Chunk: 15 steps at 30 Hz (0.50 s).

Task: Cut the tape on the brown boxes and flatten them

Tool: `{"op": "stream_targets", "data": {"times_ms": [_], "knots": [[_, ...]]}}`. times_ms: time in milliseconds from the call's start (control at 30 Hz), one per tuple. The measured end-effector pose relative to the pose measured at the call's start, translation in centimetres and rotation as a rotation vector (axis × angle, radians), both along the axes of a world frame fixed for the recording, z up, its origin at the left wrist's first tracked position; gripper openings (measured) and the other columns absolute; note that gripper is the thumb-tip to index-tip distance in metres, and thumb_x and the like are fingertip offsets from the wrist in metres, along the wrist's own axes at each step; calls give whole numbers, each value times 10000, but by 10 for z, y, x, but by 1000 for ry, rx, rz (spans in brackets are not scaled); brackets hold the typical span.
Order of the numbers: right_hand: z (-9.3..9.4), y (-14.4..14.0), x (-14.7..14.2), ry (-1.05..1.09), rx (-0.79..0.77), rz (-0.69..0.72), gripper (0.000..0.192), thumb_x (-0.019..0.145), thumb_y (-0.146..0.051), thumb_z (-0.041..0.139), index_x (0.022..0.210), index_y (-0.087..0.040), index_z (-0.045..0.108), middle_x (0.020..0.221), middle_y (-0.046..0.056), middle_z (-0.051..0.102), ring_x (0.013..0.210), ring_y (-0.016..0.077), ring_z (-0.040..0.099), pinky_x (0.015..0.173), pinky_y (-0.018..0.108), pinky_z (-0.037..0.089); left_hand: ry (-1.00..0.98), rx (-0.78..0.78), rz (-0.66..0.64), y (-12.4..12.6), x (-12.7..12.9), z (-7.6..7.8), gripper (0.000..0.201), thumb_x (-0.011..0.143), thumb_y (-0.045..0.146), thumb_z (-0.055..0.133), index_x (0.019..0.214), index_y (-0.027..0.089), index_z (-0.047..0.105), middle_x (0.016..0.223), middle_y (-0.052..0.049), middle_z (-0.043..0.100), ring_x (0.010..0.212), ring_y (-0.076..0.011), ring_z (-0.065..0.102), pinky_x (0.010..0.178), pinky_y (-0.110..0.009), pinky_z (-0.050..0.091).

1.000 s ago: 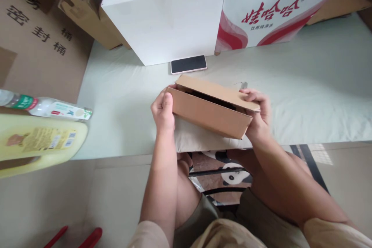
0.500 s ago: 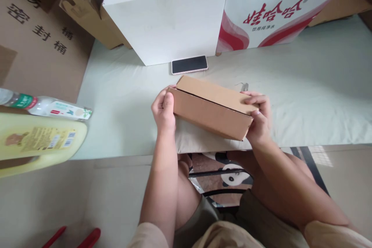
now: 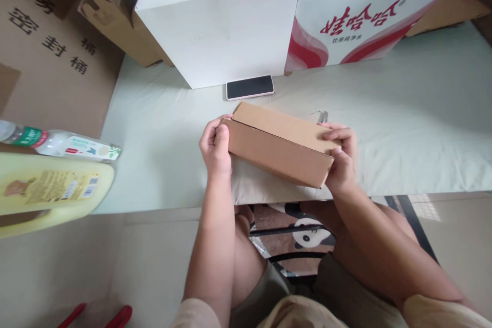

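As held endwise, box (image 3: 277, 151) long-axis left-right

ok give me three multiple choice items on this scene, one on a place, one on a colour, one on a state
1. Where does the phone lie?
A. in front of the white box
B. on the cardboard box
C. on the floor

2. What colour is the print on the water carton?
A. blue
B. red
C. green

3. How is the cardboard box lid?
A. torn off
B. wide open
C. shut

Answers: 1 A, it rests on the table at the white box's foot. 2 B, red characters and stripes. 3 C, the left hand and right hand hold it closed at both ends.
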State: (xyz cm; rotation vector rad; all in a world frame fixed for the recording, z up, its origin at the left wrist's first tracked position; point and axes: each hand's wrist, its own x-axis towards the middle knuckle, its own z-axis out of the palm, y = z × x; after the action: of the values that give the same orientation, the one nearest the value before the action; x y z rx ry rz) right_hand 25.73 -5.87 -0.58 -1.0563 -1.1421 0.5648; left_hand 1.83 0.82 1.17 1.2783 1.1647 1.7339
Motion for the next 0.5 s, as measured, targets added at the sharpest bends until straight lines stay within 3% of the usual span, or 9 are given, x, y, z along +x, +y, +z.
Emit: {"op": "stream_targets", "data": {"times_ms": [500], "knots": [[-2, 0, 0, 14, 5, -3, 305, 852, -584, 616, 930, -290, 642, 1090, 51, 672, 1076, 281, 621, 965, 510, 486, -26, 2, -15, 0, 0, 0, 405, 862, 640, 732, 950, 252, 806, 1045, -47, 806, 975, -198, 725, 880, -323, 551]]}}
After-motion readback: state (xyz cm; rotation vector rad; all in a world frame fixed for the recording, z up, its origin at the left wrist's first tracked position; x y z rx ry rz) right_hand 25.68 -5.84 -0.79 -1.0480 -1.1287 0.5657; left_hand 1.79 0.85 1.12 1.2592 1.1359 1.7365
